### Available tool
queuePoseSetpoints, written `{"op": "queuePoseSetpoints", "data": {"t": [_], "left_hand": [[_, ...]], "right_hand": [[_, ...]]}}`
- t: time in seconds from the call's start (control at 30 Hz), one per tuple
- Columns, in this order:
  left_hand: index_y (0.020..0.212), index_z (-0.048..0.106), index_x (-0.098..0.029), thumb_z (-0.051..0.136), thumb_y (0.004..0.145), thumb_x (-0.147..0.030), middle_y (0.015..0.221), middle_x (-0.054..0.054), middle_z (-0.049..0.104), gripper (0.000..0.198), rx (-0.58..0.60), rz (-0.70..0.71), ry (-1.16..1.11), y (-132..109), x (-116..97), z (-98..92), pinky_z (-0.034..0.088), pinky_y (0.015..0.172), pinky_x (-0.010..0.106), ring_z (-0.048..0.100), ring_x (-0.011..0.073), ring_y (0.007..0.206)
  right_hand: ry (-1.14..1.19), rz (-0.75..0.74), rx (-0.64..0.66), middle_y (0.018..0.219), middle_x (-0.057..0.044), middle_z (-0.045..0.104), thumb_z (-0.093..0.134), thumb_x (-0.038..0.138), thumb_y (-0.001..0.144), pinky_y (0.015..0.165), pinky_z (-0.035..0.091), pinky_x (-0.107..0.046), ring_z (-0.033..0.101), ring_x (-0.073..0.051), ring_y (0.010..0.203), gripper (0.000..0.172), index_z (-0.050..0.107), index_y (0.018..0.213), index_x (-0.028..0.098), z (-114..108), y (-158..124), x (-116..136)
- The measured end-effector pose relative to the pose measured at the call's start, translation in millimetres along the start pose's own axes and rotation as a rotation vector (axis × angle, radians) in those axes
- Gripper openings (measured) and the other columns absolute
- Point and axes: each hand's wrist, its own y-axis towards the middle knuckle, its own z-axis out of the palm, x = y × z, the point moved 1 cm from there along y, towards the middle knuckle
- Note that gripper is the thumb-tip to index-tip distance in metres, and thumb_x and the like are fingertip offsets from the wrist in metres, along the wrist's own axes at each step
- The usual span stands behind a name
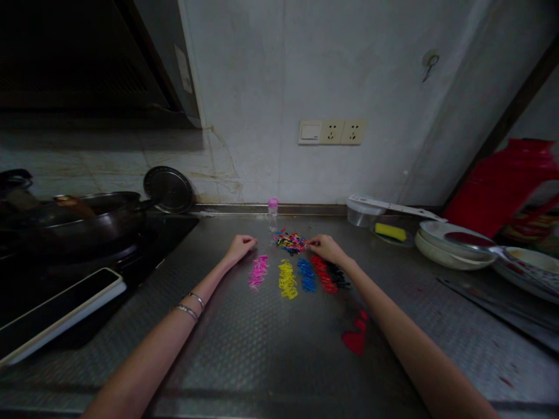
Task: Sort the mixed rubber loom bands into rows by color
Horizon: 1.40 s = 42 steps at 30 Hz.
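A mixed heap of small coloured pieces point(290, 241) lies on the steel counter point(262, 349). In front of it are sorted rows: pink point(258, 272), yellow point(287, 279), blue point(307, 274), red point(324, 274) and black point(338, 274). My right hand point(325, 247) pinches at the right edge of the mixed heap, fingers closed on something too small to name. My left hand point(239, 246) rests on the counter left of the heap, fingers curled in, just above the pink row. Two bracelets sit on my left wrist.
A small pink-capped bottle point(273, 213) stands behind the heap. A dark wok point(82, 218) and round lid point(168, 189) are on the stove at left. Stacked plates point(449, 244), a plastic tub point(362, 212), a yellow sponge point(390, 231) and a red container point(502, 186) are at right.
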Motion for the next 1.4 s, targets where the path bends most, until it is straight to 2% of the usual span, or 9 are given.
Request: {"op": "queuePoseSetpoints", "data": {"t": [0.2,0.33,0.63,0.87,1.03,1.27,1.4], "left_hand": [[0.071,0.068,-0.009,0.052,0.067,-0.034,0.056,0.001,0.059,0.030,0.026,-0.004,0.027,-5,-8,-1.9,0.032,0.050,0.021,0.046,0.0104,0.051],[0.068,0.067,-0.010,0.052,0.067,-0.034,0.052,0.000,0.057,0.028,0.032,0.004,0.028,-5,-10,-2.3,0.031,0.049,0.021,0.045,0.0103,0.050],[0.067,0.068,-0.010,0.053,0.066,-0.032,0.055,0.001,0.060,0.027,0.035,0.007,0.018,-7,-14,-2.1,0.033,0.051,0.021,0.048,0.0107,0.052],[0.070,0.068,-0.010,0.052,0.067,-0.031,0.056,0.001,0.060,0.026,0.048,0.023,0.027,-3,-5,-1.3,0.033,0.051,0.021,0.048,0.0104,0.051],[0.072,0.067,-0.010,0.051,0.068,-0.033,0.057,0.001,0.061,0.028,0.049,0.035,0.016,0,2,0.8,0.033,0.051,0.021,0.048,0.0107,0.052],[0.072,0.068,-0.010,0.052,0.067,-0.034,0.056,0.001,0.060,0.029,0.033,0.025,0.003,0,1,1.1,0.032,0.049,0.020,0.047,0.0105,0.051],[0.072,0.068,-0.010,0.053,0.067,-0.034,0.054,0.000,0.059,0.028,0.035,0.034,0.005,1,1,1.2,0.032,0.049,0.020,0.047,0.0104,0.050]], "right_hand": [[-0.088,-0.052,-0.014,0.092,-0.007,0.067,0.049,0.034,0.079,0.081,0.038,-0.026,0.057,-0.018,0.087,0.031,0.067,0.101,0.022,4,0,5],[-0.112,-0.107,-0.012,0.089,-0.008,0.065,0.051,0.035,0.080,0.085,0.036,-0.028,0.054,-0.018,0.087,0.029,0.067,0.099,0.020,6,-2,9],[-0.042,-0.095,-0.032,0.088,-0.007,0.064,0.056,0.039,0.077,0.082,0.038,-0.027,0.053,-0.017,0.087,0.027,0.069,0.087,0.019,7,1,8],[-0.036,-0.077,-0.040,0.088,-0.007,0.064,0.057,0.039,0.076,0.079,0.039,-0.027,0.054,-0.017,0.085,0.025,0.069,0.085,0.019,6,3,0],[0.020,-0.080,-0.069,0.085,-0.006,0.065,0.058,0.037,0.074,0.076,0.039,-0.026,0.055,-0.017,0.081,0.024,0.070,0.084,0.018,-1,4,-1],[0.130,-0.077,-0.178,0.081,-0.005,0.066,0.060,0.035,0.071,0.068,0.041,-0.024,0.056,-0.016,0.076,0.022,0.071,0.079,0.017,-19,0,3],[0.124,-0.080,-0.182,0.078,-0.005,0.066,0.061,0.036,0.070,0.067,0.041,-0.024,0.056,-0.016,0.074,0.023,0.071,0.079,0.017,-16,-1,2]]}}
